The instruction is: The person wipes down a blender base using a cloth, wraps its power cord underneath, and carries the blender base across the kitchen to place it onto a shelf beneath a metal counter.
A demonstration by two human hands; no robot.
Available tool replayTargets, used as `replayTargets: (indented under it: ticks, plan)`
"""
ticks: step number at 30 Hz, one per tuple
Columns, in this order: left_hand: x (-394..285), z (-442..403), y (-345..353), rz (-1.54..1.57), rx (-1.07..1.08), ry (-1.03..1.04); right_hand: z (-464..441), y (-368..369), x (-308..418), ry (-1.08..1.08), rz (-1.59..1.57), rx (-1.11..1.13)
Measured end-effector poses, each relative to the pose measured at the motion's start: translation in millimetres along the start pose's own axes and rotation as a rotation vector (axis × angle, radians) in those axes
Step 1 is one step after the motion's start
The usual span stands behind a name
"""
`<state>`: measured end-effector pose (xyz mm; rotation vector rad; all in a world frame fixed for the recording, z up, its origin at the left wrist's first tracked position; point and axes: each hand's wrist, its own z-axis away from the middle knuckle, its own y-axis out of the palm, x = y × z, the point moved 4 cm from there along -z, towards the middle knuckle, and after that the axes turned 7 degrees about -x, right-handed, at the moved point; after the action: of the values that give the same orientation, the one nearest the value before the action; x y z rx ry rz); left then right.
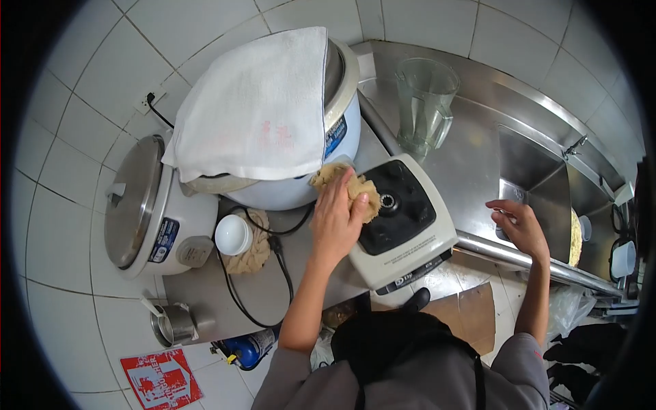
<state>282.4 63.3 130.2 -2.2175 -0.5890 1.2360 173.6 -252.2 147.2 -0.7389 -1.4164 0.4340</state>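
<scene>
Steel worktop [198,290], white-tiled walls [65,171], left fingers [333,195] clutching cloth [370,194] against blender base [417,236], right fingers [506,205] half-curled, cooker label [164,240] unreadable, worn red sign [162,380]

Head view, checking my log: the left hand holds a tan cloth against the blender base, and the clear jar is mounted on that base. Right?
Not quite: the head view shows the clear jar off the blender base, on the steel counter. The left hand holds the tan cloth against that base.
</scene>
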Motion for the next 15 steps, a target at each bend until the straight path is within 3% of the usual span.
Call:
replayTargets:
  ticks: [4,8,10,14,15]
  plan:
    - [-2,46,-6,0.005,-0.142,0.013,14,10,10,-0.071,-0.016,0.001]
    - [-19,104,-3,0.031,-0.160,-0.114,25,29,9,0.010,-0.123,-0.039]
    - [-31,116,-6,-0.086,-0.157,-0.005,34,36,25,0.101,-0.196,0.043]
    - [-48,134,-6,-0.071,-0.078,0.057,55,52,47,-0.206,-0.198,-0.171]
    - [-56,139,-8,-0.030,-0.072,0.049,66,57,53,-0.110,-0.297,-0.120]
